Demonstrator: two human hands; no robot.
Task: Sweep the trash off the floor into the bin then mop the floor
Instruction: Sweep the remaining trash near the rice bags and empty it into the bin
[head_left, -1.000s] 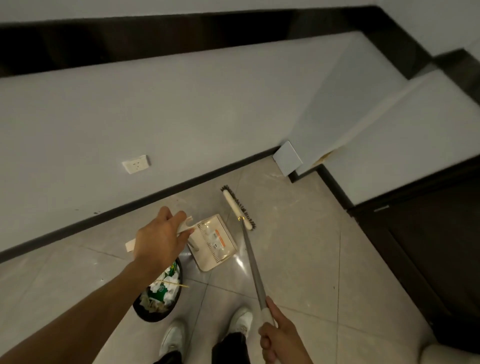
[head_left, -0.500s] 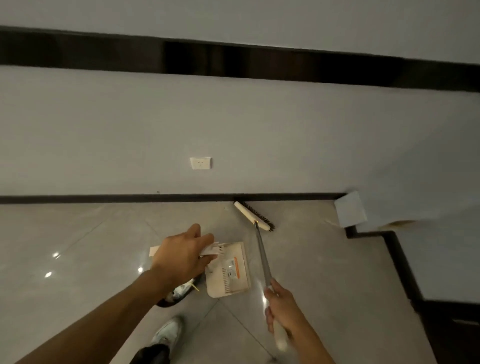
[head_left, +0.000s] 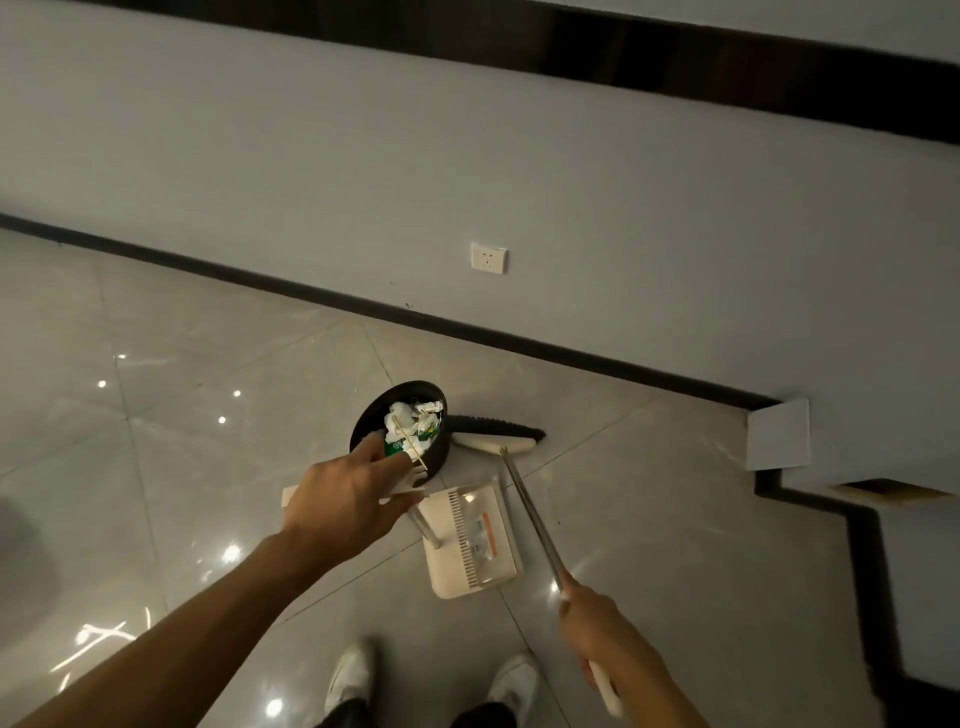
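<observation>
Trash (head_left: 415, 423) in bin (head_left: 410, 386), dustpan (head_left: 472, 540) looks empty – sweeping prob. done. L hand (head_left: 348, 499) grips dustpan handle, R hand (head_left: 602, 634) grips broom (head_left: 524, 499). Mopping not yet begun – no mop in view.

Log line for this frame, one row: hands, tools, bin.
left hand: grips dustpan handle | right hand: grips broom shaft | broom head: beside bin | bin: holds trash

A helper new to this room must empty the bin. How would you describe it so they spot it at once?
Find the white socket on the grey wall; on the tiled floor below and left of it, just out from the black skirting, stands the bin. It is the only round, black thing there, stuffed with crumpled white paper, while the dustpan and broom head beside it are cream.
</observation>
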